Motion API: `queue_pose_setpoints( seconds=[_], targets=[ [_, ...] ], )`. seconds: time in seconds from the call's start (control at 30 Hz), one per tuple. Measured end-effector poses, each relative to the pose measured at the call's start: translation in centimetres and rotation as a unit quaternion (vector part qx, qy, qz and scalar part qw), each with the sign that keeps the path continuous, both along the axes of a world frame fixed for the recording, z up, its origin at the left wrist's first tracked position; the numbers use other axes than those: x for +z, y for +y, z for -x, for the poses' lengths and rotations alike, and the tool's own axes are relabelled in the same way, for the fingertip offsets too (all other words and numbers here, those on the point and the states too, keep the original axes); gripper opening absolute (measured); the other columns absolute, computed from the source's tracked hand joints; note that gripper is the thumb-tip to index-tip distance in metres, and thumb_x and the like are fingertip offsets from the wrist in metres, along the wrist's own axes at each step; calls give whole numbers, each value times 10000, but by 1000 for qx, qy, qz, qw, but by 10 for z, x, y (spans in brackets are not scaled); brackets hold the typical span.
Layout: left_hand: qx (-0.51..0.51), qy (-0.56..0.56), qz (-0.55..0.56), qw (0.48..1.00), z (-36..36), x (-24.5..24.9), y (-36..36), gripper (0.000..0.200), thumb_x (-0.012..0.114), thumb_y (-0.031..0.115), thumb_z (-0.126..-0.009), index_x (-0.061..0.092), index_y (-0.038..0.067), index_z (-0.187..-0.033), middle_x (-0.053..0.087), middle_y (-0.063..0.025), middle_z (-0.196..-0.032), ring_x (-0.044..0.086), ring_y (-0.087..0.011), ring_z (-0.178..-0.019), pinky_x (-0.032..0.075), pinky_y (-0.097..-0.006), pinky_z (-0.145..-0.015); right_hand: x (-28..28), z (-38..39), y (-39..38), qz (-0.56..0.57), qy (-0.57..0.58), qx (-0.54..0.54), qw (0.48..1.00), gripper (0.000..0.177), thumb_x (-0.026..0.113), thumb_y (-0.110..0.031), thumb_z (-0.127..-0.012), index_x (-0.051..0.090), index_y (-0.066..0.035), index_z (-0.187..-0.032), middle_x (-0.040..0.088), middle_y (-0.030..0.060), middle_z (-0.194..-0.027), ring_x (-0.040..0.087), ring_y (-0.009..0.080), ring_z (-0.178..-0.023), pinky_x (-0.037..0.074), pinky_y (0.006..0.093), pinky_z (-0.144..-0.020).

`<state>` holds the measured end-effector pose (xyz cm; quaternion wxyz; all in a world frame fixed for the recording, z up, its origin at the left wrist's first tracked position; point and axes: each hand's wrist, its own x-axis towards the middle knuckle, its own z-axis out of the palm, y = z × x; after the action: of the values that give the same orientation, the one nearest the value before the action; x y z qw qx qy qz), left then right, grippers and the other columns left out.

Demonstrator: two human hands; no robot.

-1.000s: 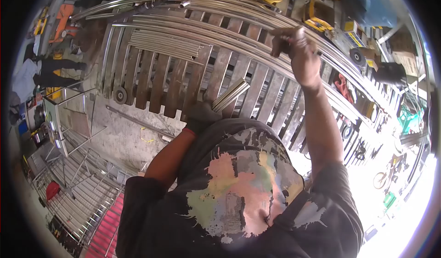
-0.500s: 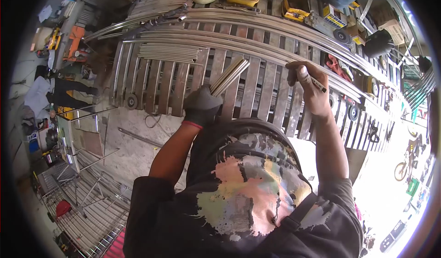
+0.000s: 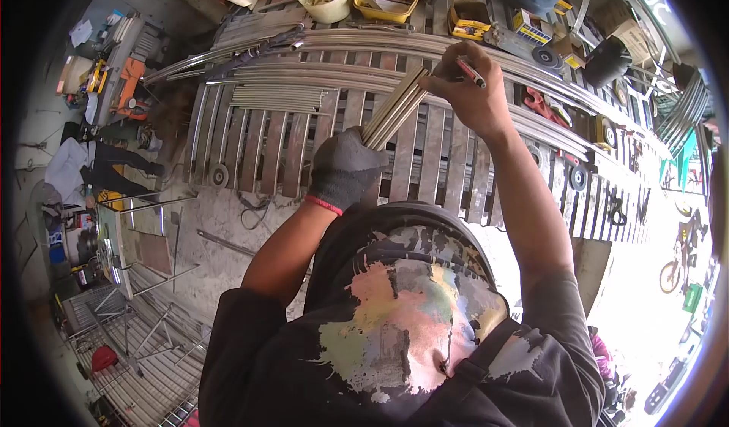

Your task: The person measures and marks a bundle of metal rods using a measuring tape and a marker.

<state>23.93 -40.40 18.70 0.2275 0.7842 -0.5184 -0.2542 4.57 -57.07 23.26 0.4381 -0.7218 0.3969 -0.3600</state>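
My left hand (image 3: 345,162), in a dark grey glove with a red cuff, is closed around the near end of a bundle of short metal rods (image 3: 396,109). The bundle points up and to the right, tilted over the slatted bench (image 3: 454,165). My bare right hand (image 3: 482,96) grips a marker pen (image 3: 471,72) that sticks out between the fingers. Its thumb and fingertips are right at the far end of the bundle. A row of similar short rods (image 3: 277,98) lies on the bench to the left.
Long metal tubes (image 3: 364,72) run across the bench behind my hands. Along the back stand a pale bucket (image 3: 326,11), a yellow tub (image 3: 416,9) and boxes. Grinding discs (image 3: 219,175) lie near the front edge. A metal rack (image 3: 163,336) stands at lower left.
My right hand has moved left and away from me, up to the far end of the bundle. My left hand has shifted slightly right, still holding the rods.
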Motion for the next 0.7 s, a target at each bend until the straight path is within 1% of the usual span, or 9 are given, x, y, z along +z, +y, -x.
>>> queue_pose_setpoints(
  seconds=[0.03, 0.13, 0.17, 0.23, 0.33, 0.43, 0.53, 0.63, 0.7],
  targets=[
    [1, 3, -9, 1000, -1, -1, 1, 386, 792, 344, -813, 760, 10, -1004, 758, -258, -867, 765, -432, -857, 600, -496, -769, -2, -2, 1, -19, -26, 2, 999, 380, 947, -156, -824, 659, -11, -1025, 770, 85, -935, 713, 135, -868, 584, 327, -857],
    [-20, 4, -29, 999, 4, -3, 9, 391, 796, 355, -802, 776, 16, -996, 764, -257, -880, 763, -448, -870, 608, -509, -791, -16, 3, 0, 0, 64, 5, 998, 401, 952, -123, -794, 643, -4, -1020, 782, 105, -935, 730, 151, -869, 593, 329, -865],
    [-30, 4, -35, 999, 4, -3, 11, 391, 797, 360, -798, 782, 20, -991, 767, -256, -885, 761, -456, -874, 611, -517, -799, -24, 5, -3, -39, 43, 12, 998, 406, 953, -119, -788, 644, -1, -1023, 783, 110, -928, 732, 153, -870, 594, 329, -859],
    [-55, 36, -78, 995, 2, 9, 14, 430, 810, 378, -786, 786, 4, -997, 769, -267, -898, 768, -451, -878, 616, -498, -798, -38, 6, -6, -121, 0, 26, 992, 417, 956, -113, -778, 645, 6, -1029, 786, 119, -915, 738, 158, -871, 597, 330, -849],
    [-64, 74, -130, 987, -1, 3, 21, 492, 825, 405, -770, 787, -27, -1003, 769, -286, -908, 780, -440, -884, 623, -471, -798, -47, 4, 0, -160, 27, 21, 987, 394, 933, -81, -777, 659, 7, -1047, 783, 120, -891, 735, 154, -861, 593, 325, -828],
    [-73, 98, -165, 979, -3, -5, 23, 547, 834, 427, -756, 783, -55, -1010, 767, -297, -895, 792, -420, -887, 625, -456, -801, -54, 1, 2, -164, 17, 34, 986, 312, 883, -8, -809, 649, -23, -1015, 761, 82, -931, 728, 156, -900, 584, 319, -851],
    [-82, 120, -172, 974, -6, -13, 20, 559, 830, 436, -758, 780, -62, -1008, 769, -295, -888, 799, -404, -885, 626, -455, -800, -57, 0, -7, -140, 73, 31, 987, 306, 874, 5, -803, 653, -25, -1013, 762, 73, -906, 727, 146, -887, 580, 313, -845],
    [-87, 121, -174, 973, -6, -10, 16, 551, 824, 434, -768, 781, -60, -1010, 772, -288, -891, 800, -396, -879, 627, -453, -801, -59, 5, -15, -177, 45, 41, 982, 299, 880, -2, -806, 655, -30, -1001, 763, 68, -890, 723, 132, -878, 577, 309, -840],
    [-90, 125, -176, 972, -6, -9, 14, 547, 822, 429, -773, 780, -60, -1014, 773, -282, -886, 799, -386, -861, 625, -448, -798, -55, 10, -20, -201, 57, 48, 977, 303, 883, -1, -808, 653, -29, -1003, 763, 69, -889, 723, 128, -881, 577, 311, -843]
  ],
)
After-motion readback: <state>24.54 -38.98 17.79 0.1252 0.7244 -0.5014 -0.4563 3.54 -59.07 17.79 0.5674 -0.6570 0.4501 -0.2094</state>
